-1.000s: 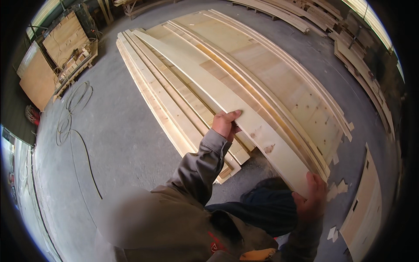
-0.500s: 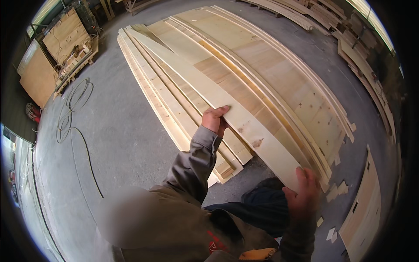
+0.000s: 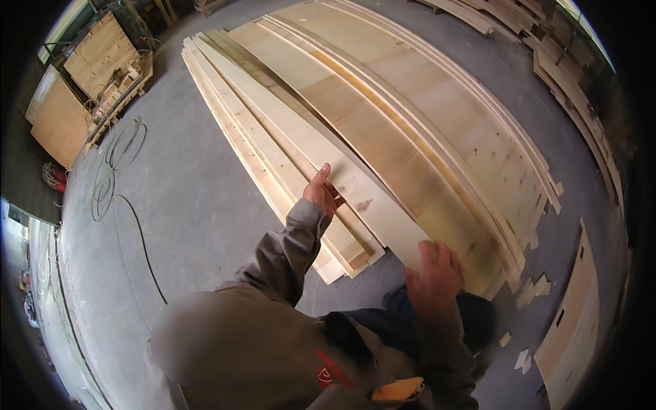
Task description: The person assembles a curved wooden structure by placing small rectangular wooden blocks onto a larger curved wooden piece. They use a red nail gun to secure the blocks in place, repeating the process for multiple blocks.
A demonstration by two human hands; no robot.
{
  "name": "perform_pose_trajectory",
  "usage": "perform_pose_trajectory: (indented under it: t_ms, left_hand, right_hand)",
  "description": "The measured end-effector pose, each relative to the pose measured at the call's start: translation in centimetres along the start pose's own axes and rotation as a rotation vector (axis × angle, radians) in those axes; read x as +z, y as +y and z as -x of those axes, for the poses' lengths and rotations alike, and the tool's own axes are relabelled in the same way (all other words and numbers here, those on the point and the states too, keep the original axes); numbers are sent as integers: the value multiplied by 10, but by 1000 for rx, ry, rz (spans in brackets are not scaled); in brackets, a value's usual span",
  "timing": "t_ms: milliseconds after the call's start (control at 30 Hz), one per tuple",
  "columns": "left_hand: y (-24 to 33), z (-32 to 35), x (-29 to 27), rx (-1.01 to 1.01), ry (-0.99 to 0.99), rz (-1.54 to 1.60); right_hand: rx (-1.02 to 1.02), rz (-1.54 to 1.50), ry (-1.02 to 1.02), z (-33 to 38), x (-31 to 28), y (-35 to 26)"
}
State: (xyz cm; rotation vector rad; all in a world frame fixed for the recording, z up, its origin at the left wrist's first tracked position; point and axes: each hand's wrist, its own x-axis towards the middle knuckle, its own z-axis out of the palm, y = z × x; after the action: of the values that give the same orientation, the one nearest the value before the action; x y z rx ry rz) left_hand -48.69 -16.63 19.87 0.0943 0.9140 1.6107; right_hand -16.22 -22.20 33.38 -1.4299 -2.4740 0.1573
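Note:
A long, pale wooden board (image 3: 350, 183) with a dark knot near its close end runs away from me toward the far left. My right hand (image 3: 435, 273) is closed around that close end. At the board's left edge is my left hand (image 3: 320, 193), its thumb raised and apart from its fingers; the fingertips are by the edge and partly hidden. Under and left of the board lie narrower wooden strips (image 3: 273, 160). Wide wooden panels (image 3: 369, 113) with raised lengthwise strips lie to its right.
Cable loops (image 3: 102, 184) lie on the grey floor at left. A pallet (image 3: 126, 92) with wood blocks stands at far left. Offcuts (image 3: 533, 290) and a slotted panel (image 3: 567, 321) lie at right. Stacked boards (image 3: 574, 102) line the far right.
The board has shifted left, over the narrower strips, and a dark gap now shows beside the wide panels. Both hands moved left with it; my left thumb has lifted off its face.

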Motion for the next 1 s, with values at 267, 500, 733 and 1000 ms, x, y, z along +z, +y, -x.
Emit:
perform_pose_trajectory:
  t_ms: [267,500,733,1000]
  left_hand:
    - [-73,90,50,-279,-228,-110]
    - [-108,8,-13,-275,184,-215]
    - [-116,-67,-129,-195,389,-152]
    - [-118,-75,-124,-226,400,-209]
  right_hand:
    - [-17,45,18,-29,28,9]
    - [23,-92,153,-17,20,31]
    - [158,-254,244,21,31,89]
    - [144,-391,166,16,41,88]
